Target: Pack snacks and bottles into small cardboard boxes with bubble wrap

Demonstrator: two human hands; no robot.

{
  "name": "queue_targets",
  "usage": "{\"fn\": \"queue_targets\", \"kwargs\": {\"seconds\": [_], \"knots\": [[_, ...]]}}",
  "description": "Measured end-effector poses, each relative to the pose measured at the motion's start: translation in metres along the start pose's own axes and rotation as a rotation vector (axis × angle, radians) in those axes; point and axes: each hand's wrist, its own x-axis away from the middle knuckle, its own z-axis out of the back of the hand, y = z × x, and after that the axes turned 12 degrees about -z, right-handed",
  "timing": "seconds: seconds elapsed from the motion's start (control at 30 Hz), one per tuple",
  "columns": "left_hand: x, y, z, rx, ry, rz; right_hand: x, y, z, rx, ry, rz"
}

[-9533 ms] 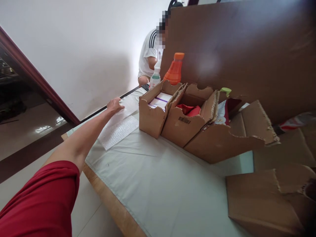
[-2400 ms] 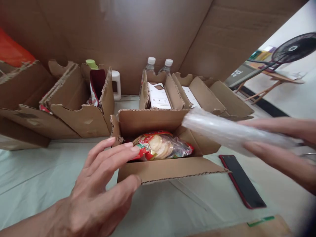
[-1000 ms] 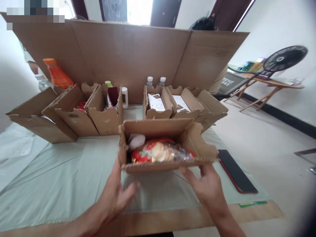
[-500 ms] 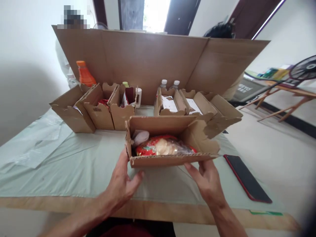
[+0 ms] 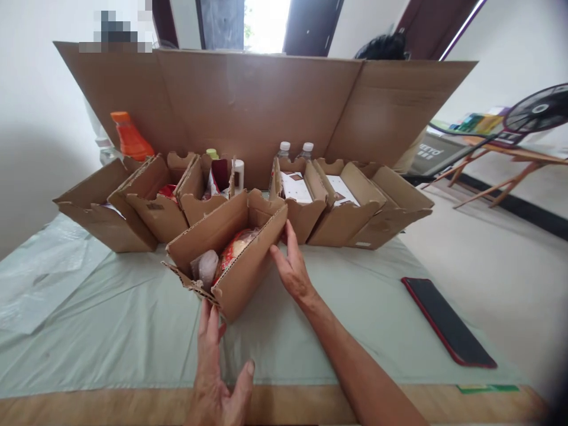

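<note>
An open-topped cardboard box point(image 5: 248, 275) is turned diagonally in front of me. A red printed plastic packet point(image 5: 233, 251) with pale contents lies inside, beside a whitish wrapped item point(image 5: 206, 266) whose kind I cannot make out. My left hand point(image 5: 217, 373) holds the near end of this box with its fingertips, the thumb standing away from the cardboard. On the far right side, my right hand point(image 5: 291, 269) grips the box near its corner, fingers partly hidden behind it. The box's underside is hidden, so I cannot tell whether it rests on the cloth.
Behind stands a row of cardboard boxes point(image 5: 171, 219), with bottles point(image 5: 131, 139) and a tall cardboard screen point(image 5: 266, 106) beyond. A dark phone-like slab point(image 5: 448, 322) lies right on the green cloth point(image 5: 364, 331). Clear plastic wrap point(image 5: 39, 290) is at left. People's heads show above the screen.
The box has swung from lying crosswise to a diagonal, its right end now pointing away. My right hand has moved forward and left; my left hand has come nearer to me. The view has shifted slightly.
</note>
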Motion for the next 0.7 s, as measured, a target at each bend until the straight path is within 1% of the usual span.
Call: {"fn": "queue_targets", "kwargs": {"seconds": [0.17,0.27,0.33,0.4,0.5,0.6,0.7], "knots": [[0.007,-0.007,-0.008,-0.04,-0.007,-0.035,-0.004,-0.003,-0.01,0.056,-0.006,0.056],[0.009,-0.01,-0.011,-0.044,-0.007,-0.041,-0.004,-0.007,-0.017,0.075,0.032,0.127],[0.008,-0.01,-0.012,-0.057,-0.004,-0.038,-0.003,-0.005,-0.02,0.038,0.074,0.134],[0.004,-0.01,-0.013,-0.058,-0.004,-0.032,-0.002,0.004,-0.022,-0.011,0.095,0.113],[-0.005,-0.011,-0.017,-0.027,-0.029,-0.044,-0.002,0.03,-0.023,-0.043,0.075,0.076],[-0.018,-0.013,-0.024,0.0,-0.089,-0.087,-0.003,0.056,-0.023,-0.056,0.039,0.032],[-0.029,-0.016,-0.031,0.021,-0.147,-0.1,-0.004,0.071,-0.024,-0.071,0.01,0.009]]}}
